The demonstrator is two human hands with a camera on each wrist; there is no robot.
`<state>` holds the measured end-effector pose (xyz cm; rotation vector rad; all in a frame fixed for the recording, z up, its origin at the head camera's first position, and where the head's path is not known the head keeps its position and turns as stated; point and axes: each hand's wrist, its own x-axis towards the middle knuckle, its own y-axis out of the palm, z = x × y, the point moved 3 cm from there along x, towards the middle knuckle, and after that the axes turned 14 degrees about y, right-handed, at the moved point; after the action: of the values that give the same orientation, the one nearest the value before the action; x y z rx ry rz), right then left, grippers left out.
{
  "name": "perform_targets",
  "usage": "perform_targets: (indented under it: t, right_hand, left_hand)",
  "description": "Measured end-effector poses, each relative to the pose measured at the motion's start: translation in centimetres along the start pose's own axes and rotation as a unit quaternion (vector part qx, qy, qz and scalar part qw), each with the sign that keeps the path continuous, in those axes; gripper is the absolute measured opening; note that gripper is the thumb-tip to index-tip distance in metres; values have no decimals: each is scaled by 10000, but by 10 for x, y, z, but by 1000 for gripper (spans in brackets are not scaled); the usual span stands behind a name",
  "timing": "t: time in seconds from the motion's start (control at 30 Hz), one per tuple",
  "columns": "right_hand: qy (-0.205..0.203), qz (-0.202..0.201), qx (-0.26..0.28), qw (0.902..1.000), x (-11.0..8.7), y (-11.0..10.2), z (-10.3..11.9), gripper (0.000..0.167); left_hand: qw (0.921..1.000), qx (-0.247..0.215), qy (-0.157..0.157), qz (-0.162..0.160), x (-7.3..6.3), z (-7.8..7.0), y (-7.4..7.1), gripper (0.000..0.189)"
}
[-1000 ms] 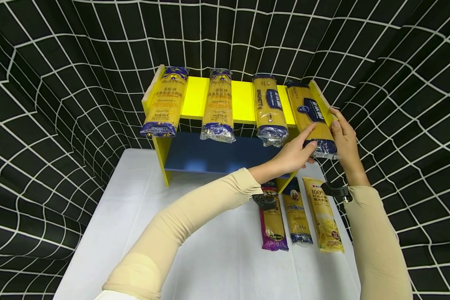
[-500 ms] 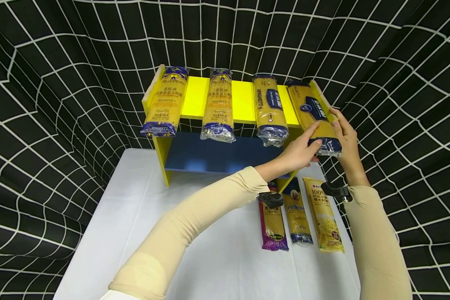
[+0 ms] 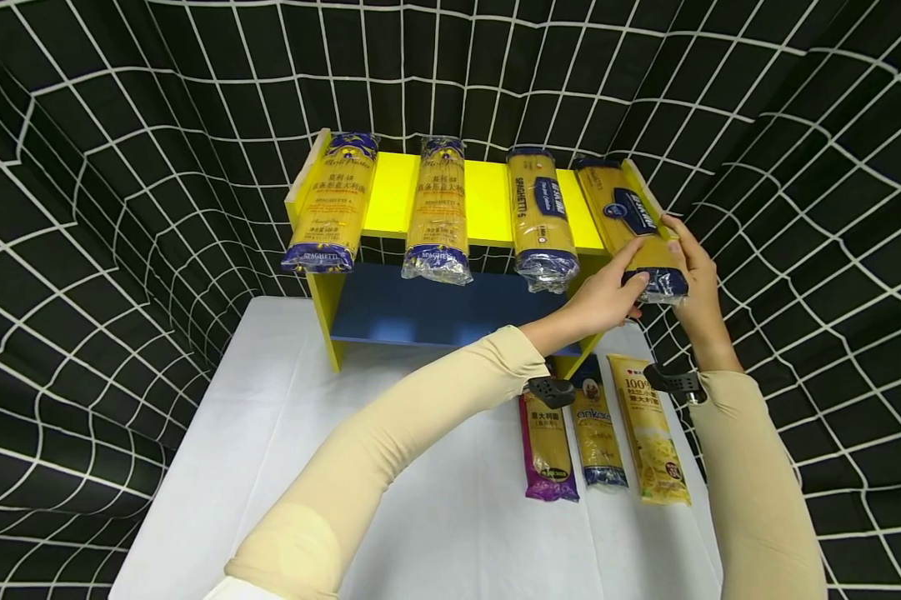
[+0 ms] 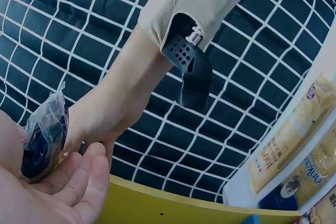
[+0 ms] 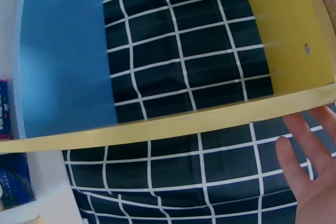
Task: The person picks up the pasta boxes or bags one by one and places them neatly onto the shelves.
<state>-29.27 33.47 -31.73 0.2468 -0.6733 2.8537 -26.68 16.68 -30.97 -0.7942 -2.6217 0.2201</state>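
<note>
My left hand holds the front end of a spaghetti pack at the right end of the yellow top shelf. The thumb lies over the pack, and in the left wrist view the fingers reach underneath. The pack is clear plastic with dark blue ends, its front overhanging the shelf. My right hand is beside the yellow side panel, fingertips at the panel's edge. In the right wrist view its fingers extend to the panel's outer face, holding nothing.
Three more spaghetti packs, left, middle and right, lie along the top shelf. A blue lower shelf is below. On the white table lie a purple-ended pack, a blue-ended pack and a yellow pack.
The left hand and the spaghetti pack have shifted slightly right and back, bringing the pack closer along the side panel. My right hand has barely moved.
</note>
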Motion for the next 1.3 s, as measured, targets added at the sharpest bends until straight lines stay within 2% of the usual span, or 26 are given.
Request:
perform_targets:
  t: [0.23,0.8,1.07,1.3]
  right_hand:
    - [-36,14,41,10000,0,0,0,44]
    - [-140,25,78,9999,0,0,1,43]
    - [-184,-7,68,9998,2,-1,-1,42]
    - [-243,1,141,9996,3,0,-3,43]
  left_hand:
    - [10000,-36,-25,-29,2,2,0,56]
    - [9986,-474,-215,-56,2,6,1,57]
    - [9983,-573,-51,74,-2,6,-2,60]
    - [9978,-368,412,374,-7,8,-3,60]
